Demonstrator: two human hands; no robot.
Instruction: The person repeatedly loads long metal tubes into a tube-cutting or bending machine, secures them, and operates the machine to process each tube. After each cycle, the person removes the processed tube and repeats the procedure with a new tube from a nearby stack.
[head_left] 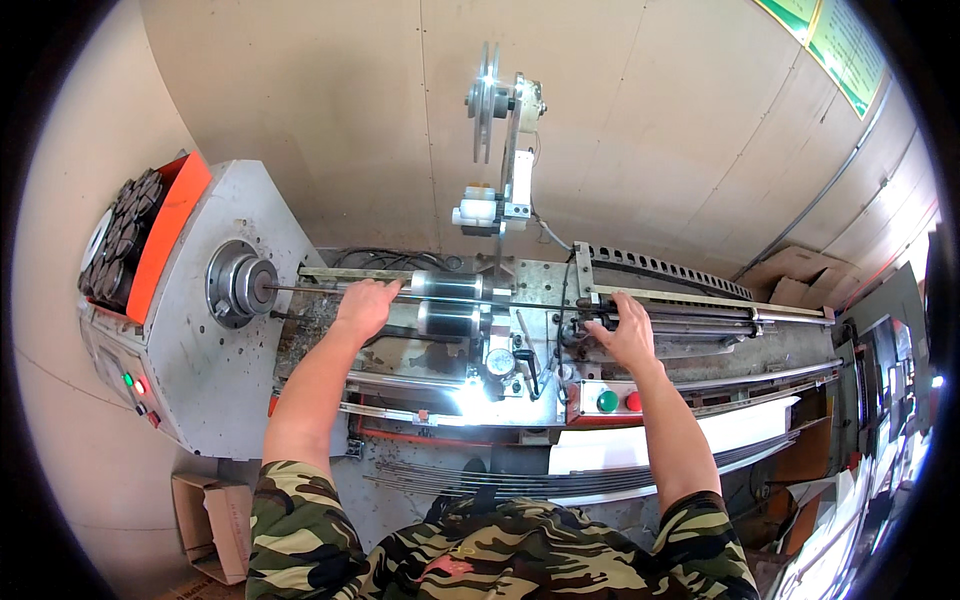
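A long thin metal rod point(325, 290) runs rightward from the round chuck point(255, 287) of a grey machine, across a pair of shiny metal rollers point(448, 287). Left of these rollers, my left hand point(366, 308) is closed on the rod, its fingertips partly hidden behind the hand. My right hand point(626, 335) is over the rails at the right end of the fixture, thumb and fingers apart, by a dark clamp-like part point(578, 325). Between my arms is a round dial gauge point(500, 363) on the machine bed.
A wheel on an upright bracket point(487, 105) stands behind the bed. Green and red push buttons point(607, 401) sit on a box beside my right forearm. Several loose rods point(480, 482) lie in front of me. An open cardboard box point(212, 525) stands at lower left.
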